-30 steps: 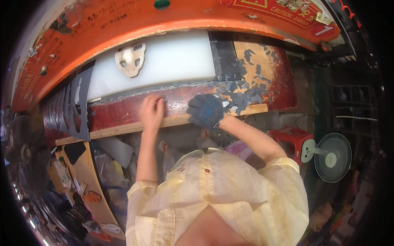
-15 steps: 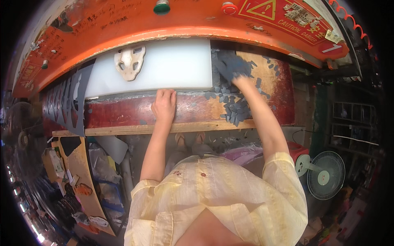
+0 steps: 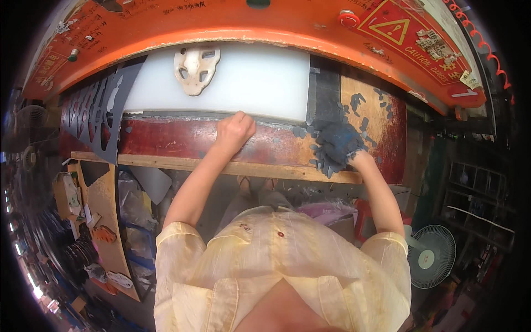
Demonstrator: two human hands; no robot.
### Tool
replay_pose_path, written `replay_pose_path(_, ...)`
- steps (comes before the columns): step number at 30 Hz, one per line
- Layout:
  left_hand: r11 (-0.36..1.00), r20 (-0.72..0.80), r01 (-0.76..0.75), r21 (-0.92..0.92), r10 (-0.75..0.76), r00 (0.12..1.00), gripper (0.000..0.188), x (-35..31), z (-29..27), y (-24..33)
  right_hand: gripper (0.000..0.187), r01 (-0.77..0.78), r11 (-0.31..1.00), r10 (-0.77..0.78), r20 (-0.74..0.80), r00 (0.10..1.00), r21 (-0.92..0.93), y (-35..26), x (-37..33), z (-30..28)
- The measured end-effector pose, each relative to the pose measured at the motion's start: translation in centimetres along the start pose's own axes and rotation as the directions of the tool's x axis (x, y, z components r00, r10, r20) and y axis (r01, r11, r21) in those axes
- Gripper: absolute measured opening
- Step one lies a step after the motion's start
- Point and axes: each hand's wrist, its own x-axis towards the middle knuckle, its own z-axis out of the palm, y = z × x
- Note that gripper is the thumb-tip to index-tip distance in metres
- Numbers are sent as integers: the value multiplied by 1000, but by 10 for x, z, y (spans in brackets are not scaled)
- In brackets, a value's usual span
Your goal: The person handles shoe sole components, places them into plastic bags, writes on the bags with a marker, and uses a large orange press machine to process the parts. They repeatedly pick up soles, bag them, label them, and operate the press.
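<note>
My left hand (image 3: 237,131) is curled into a fist at the near edge of a white board (image 3: 254,83), with nothing visible in it. On the right of the worktable, my right hand (image 3: 338,143), which appears to wear a dark blue-grey glove, presses down among small dark grey oval pieces (image 3: 300,132); its fingers cannot be made out against them. More such oval pieces (image 3: 355,101) lie scattered on the bare wood farther back. An off-white plate with cut-out openings (image 3: 193,87) rests on the far part of the board.
A dark grey sheet with cut-outs (image 3: 117,119) hangs over the table's left front edge. An orange machine beam (image 3: 232,25) with a red button (image 3: 349,19) spans the far side. Below right stands a fan (image 3: 431,257); a wooden panel (image 3: 102,193) is at lower left.
My right hand has swept toward me from the far side of the pieces to near the front edge. My left hand has curled tighter at the board's edge. The view has shifted slightly.
</note>
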Motion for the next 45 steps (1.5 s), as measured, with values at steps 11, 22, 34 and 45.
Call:
replay_pose_path(11, 878, -5, 479, -2, -479, 878, 31, -8, -10, 22, 27, -377, 901, 378, -38, 925, -213, 25, 130, 15)
replay_pose_path(22, 969, -6, 247, 21, -247, 969, 11, -7, -5, 8, 25, -102, 989, 116, -131, 985, 108, 4, 83, 8)
replay_pose_path(34, 857, 39, 515, -6, -514, 857, 36, -9, -1, 23, 38, -627, 632, 657, 113, 745, 455, -73, 36, 5)
replay_pose_path(45, 910, -50, 415, -4, -415, 908, 24, -11, 6, 22, 63, -580, 794, 549, 198, 812, 182, -68, 44, 21)
